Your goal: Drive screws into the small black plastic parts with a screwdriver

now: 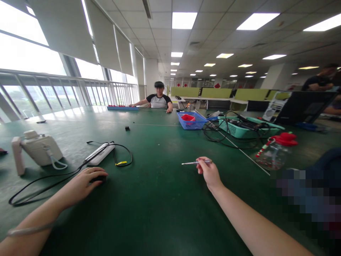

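**On the green table (160,199), a mouse and a slim tool**

Near the table's front edge we see our left hand (85,181) cupped over a black mouse (98,178), fingers curled around it. Its cable (39,188) trails left. Our right hand (209,172) pinches a slim metal tool (191,163), held level above the tabletop. A white power strip (99,153) lies just beyond the mouse, with a white device (39,149) further left. We find the lettering on both too small to read.

- Daylight pours through the windows (23,60) left of the green table (165,213) — blown out to white
- Ceiling panels (184,20) above the table glow evenly
- Pale glare on the table's far left end
- Soft shadow under the left hand (82,183)
- Straight lines bow beyond the table's edges; pixelated patch at its right
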A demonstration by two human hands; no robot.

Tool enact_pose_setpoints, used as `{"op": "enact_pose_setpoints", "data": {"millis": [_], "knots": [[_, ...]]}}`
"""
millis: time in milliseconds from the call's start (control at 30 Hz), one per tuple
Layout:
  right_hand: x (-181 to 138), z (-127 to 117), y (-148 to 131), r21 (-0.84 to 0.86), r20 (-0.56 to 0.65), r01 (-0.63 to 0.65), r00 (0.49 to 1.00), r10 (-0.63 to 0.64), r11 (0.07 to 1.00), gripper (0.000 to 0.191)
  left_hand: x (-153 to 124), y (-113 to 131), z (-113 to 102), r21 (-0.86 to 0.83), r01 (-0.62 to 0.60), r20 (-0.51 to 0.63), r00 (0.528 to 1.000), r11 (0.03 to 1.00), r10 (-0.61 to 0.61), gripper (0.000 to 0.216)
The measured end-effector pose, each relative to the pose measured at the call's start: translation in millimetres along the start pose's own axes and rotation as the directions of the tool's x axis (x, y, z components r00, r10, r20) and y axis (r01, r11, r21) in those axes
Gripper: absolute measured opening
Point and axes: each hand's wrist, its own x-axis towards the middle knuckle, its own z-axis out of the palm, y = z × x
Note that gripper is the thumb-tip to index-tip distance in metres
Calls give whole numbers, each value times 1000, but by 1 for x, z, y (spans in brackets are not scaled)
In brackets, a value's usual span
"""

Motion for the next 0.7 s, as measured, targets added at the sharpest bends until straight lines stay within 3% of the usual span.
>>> {"op": "enact_pose_setpoints", "data": {"millis": [400, 700], "knots": [[1, 0, 4, 12, 62, 9, 998, -9, 1000, 29, 0, 4, -6, -147, 113, 7, 994, 983, -113, 49], [2, 1, 6, 1, 67, 0, 998, 0, 1000, 29, 0, 3, -5, -116, 124, 33, 992, 985, -121, 51]]}}
